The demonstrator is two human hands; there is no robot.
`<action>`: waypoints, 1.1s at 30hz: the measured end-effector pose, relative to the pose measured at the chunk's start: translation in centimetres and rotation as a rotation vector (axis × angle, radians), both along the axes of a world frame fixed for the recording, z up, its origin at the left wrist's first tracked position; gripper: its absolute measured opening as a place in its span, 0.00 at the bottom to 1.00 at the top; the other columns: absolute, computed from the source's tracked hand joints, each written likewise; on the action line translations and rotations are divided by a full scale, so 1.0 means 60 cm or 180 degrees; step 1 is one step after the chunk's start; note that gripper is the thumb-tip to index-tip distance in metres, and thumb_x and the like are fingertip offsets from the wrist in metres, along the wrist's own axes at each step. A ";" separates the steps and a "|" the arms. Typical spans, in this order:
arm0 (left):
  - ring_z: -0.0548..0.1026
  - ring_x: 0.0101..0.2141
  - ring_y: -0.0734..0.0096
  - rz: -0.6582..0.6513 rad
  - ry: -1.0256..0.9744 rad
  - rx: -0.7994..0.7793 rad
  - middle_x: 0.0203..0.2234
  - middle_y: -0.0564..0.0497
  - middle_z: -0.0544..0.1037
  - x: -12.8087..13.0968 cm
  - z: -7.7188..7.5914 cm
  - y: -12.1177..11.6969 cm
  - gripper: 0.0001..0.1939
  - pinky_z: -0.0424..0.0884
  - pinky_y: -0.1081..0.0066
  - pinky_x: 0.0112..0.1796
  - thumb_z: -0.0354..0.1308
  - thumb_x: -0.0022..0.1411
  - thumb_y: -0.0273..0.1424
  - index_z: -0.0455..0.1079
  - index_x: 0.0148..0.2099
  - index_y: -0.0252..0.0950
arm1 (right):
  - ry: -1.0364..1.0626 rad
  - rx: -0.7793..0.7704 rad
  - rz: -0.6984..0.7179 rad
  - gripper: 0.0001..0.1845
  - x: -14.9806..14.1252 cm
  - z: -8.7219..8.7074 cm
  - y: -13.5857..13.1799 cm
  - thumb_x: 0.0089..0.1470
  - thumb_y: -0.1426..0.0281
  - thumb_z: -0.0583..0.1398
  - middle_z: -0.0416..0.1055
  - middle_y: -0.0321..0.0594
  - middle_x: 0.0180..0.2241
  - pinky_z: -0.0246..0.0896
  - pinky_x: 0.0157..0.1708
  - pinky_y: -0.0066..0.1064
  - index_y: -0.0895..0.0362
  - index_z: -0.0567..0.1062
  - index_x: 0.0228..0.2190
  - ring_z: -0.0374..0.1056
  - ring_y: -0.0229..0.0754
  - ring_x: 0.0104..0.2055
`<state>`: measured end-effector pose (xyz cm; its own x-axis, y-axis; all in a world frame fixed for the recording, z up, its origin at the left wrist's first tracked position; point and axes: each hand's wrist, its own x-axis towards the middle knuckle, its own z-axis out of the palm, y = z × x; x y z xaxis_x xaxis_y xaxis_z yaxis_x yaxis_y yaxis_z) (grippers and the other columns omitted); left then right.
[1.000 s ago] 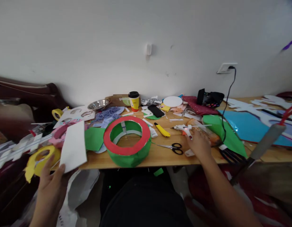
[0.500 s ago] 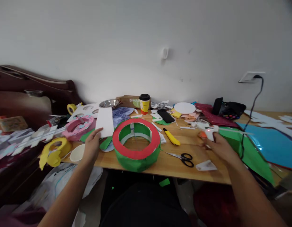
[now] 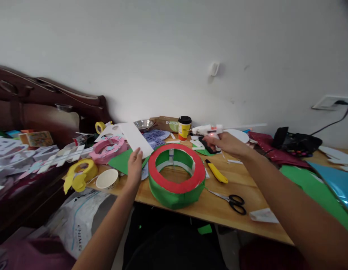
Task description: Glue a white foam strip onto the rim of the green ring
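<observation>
Between the thumb and fingers of my left hand (image 3: pixel 134 165) is a white rectangular card (image 3: pixel 136 139), tilted and held above the table's left part. My right hand (image 3: pixel 228 144) grips a white hot glue gun (image 3: pixel 208 130), its nozzle pointing left and a glue stick sticking out behind. Below and between the hands stands a ring with a red top (image 3: pixel 157 176) and green sides (image 3: pixel 174 198); its inner wall shows green and white. Neither hand touches the ring. A yellow utility knife (image 3: pixel 217 171) and black-handled scissors (image 3: pixel 235 204) lie to its right.
A lidded yellow cup (image 3: pixel 184 129) stands at the back beside a metal bowl (image 3: pixel 143 125). Pink (image 3: pixel 109 148) and yellow rings (image 3: pixel 80 174) and a paper cup (image 3: pixel 107 179) sit left. Green sheets (image 3: pixel 309 187) lie right. A black cord (image 3: pixel 333 123) hangs from the wall socket.
My right hand has lifted the glue gun and brought it left, over the back of the table. The white card has tilted in my left hand. The view has shifted left.
</observation>
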<state>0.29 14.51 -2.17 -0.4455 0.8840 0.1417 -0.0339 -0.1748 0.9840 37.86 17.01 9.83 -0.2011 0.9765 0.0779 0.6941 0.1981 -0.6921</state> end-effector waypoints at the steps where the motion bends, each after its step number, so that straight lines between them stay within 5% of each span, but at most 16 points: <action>1: 0.67 0.63 0.52 -0.0008 0.0089 0.0040 0.61 0.41 0.72 0.007 -0.005 -0.001 0.24 0.66 0.55 0.61 0.61 0.64 0.41 0.72 0.59 0.37 | -0.0077 -0.0055 0.0115 0.35 -0.016 -0.004 0.013 0.53 0.37 0.57 0.74 0.42 0.23 0.58 0.28 0.31 0.56 0.76 0.24 0.66 0.41 0.26; 6: 0.56 0.69 0.52 0.0168 0.0468 0.0297 0.66 0.40 0.64 0.027 -0.028 -0.037 0.30 0.52 0.58 0.68 0.67 0.59 0.44 0.73 0.60 0.37 | -0.0344 -0.0167 0.0681 0.37 -0.073 -0.025 0.060 0.55 0.37 0.54 0.72 0.41 0.24 0.56 0.27 0.30 0.59 0.80 0.35 0.64 0.39 0.24; 12: 0.55 0.69 0.54 -0.0026 0.0645 0.0425 0.68 0.41 0.61 0.038 -0.051 -0.091 0.33 0.52 0.57 0.68 0.61 0.64 0.48 0.67 0.66 0.40 | -0.0480 -0.0212 0.0652 0.37 -0.092 -0.054 0.091 0.55 0.36 0.53 0.70 0.40 0.21 0.56 0.25 0.31 0.58 0.76 0.27 0.63 0.40 0.22; 21: 0.56 0.69 0.51 -0.0122 0.0622 0.0440 0.67 0.40 0.60 0.044 -0.061 -0.090 0.34 0.54 0.56 0.67 0.64 0.62 0.45 0.67 0.66 0.40 | -0.0742 0.0015 0.0530 0.37 -0.097 -0.066 0.098 0.53 0.33 0.54 0.62 0.35 0.14 0.53 0.25 0.31 0.54 0.68 0.20 0.60 0.40 0.20; 33: 0.57 0.69 0.52 -0.0100 0.0737 0.0433 0.67 0.42 0.62 0.040 -0.057 -0.094 0.33 0.57 0.58 0.66 0.65 0.61 0.44 0.67 0.66 0.42 | -0.0737 0.0088 0.0529 0.33 -0.092 -0.064 0.089 0.55 0.38 0.56 0.67 0.37 0.17 0.55 0.25 0.31 0.56 0.76 0.27 0.63 0.42 0.21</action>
